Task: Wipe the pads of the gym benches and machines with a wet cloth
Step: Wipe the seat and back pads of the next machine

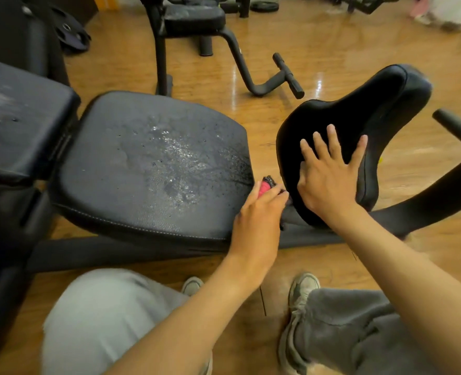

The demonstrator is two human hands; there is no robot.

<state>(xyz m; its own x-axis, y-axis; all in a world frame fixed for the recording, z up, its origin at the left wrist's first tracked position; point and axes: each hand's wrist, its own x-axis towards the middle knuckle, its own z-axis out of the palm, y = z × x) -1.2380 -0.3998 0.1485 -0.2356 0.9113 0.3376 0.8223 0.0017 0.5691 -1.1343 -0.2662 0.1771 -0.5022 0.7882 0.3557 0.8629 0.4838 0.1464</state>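
Hands: right hand (329, 171) lies flat, fingers spread, on curved black pad (359, 112); left hand (259, 212) grips pink-and-black object (265, 186) beside wet seat pad (153, 163)

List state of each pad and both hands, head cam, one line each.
seat pad: wet, droplets across the top
back pad: wet patch at left
curved pad: tilted up, no droplets visible
left hand: grips a pink object, beside the seat pad's edge
right hand: flat on the curved pad, fingers spread
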